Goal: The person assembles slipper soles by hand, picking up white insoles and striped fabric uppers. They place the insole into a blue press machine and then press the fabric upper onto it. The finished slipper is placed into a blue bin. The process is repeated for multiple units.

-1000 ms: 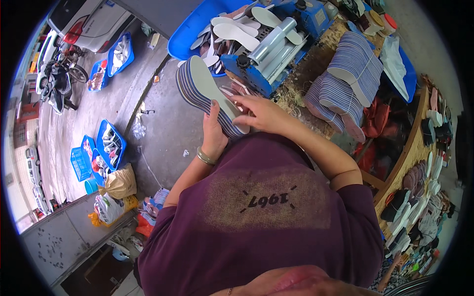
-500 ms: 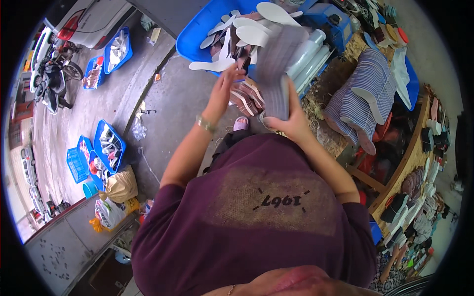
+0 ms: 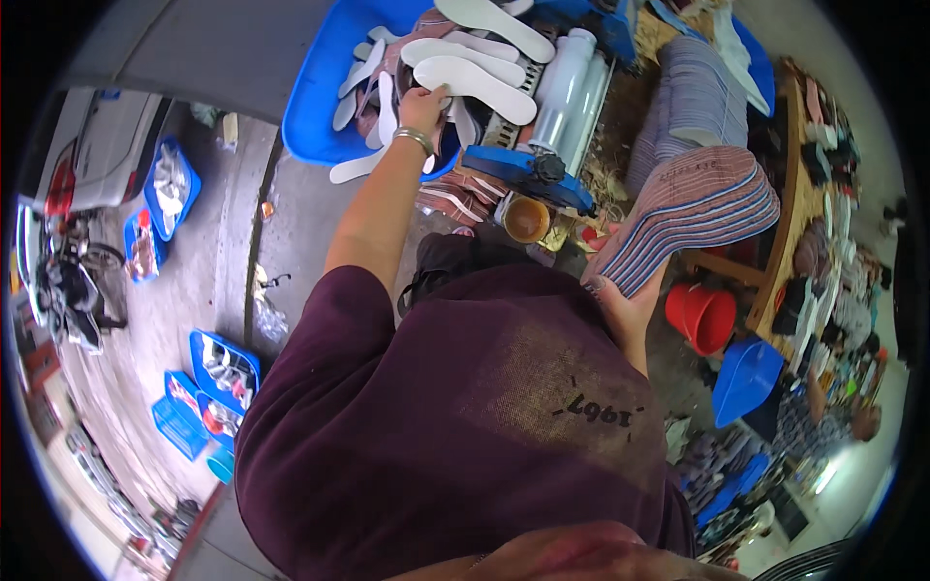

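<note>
My right hand (image 3: 628,308) grips the narrow end of a stack of striped insoles (image 3: 693,208), reddish on top with blue and white edges. The stack fans out to the right, wide ends away from my palm. My left hand (image 3: 421,111) reaches into a large blue basin (image 3: 308,107), its fingers bent against the lower edge of a white insole (image 3: 475,87). The fingertips are partly hidden there. Around that hand lie several more white insoles (image 3: 460,60) and brownish pieces, heaped over one another.
Beside the basin stands a blue-framed machine (image 3: 531,174) with pale rollers (image 3: 567,87). A tub of brown stuff (image 3: 526,220) sits below it. Bundled striped insoles (image 3: 693,97) lie on the wooden bench. A red bucket (image 3: 699,318) and a blue bin (image 3: 746,380) stand at right.
My right hand has swung the striped stack rightward, away from the rollers. My left hand has moved up into the basin among the white insoles. The view has turned and shifted right.
</note>
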A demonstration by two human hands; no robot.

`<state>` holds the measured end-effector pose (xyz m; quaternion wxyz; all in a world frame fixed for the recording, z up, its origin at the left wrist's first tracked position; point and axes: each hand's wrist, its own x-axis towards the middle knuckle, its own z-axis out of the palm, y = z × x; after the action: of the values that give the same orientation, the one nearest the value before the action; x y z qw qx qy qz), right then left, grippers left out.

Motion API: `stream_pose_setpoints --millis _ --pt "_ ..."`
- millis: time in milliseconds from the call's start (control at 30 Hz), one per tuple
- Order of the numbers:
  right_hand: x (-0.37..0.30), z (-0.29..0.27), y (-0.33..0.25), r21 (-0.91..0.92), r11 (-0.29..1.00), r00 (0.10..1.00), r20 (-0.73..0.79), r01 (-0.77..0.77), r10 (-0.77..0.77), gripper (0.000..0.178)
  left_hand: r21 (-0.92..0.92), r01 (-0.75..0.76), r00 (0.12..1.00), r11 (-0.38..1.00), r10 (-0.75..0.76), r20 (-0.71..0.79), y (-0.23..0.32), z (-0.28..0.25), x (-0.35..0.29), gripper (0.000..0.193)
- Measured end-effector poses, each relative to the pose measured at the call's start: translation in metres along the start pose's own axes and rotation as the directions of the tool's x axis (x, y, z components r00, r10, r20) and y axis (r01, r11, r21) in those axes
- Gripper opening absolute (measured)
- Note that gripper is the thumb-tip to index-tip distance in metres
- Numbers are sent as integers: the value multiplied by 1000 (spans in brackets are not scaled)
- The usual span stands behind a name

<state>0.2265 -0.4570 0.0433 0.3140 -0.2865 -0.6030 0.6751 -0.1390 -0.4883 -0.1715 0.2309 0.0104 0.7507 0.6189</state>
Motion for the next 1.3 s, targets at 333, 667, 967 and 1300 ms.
stream_pose_setpoints --millis 333,667,967,1300 --pt "3 -6 8 6 1000 997 -71 14 -14 84 -114 90 991 989 -77 111 -21 -8 23 25" --pt "12 -3 2 22 1000 1000 13 15 -15 87 -184 35 994 982 -15 111 8 -8 2 21" --pt "14 -1 -2 16 1000 1000 9 16 -16 88 -196 74 990 978 -49 129 6 -4 4 21" --pt "18 -5 -2 17 1000 999 30 -12 12 79 -246 35 982 969 12 188 10 -32 11 19"
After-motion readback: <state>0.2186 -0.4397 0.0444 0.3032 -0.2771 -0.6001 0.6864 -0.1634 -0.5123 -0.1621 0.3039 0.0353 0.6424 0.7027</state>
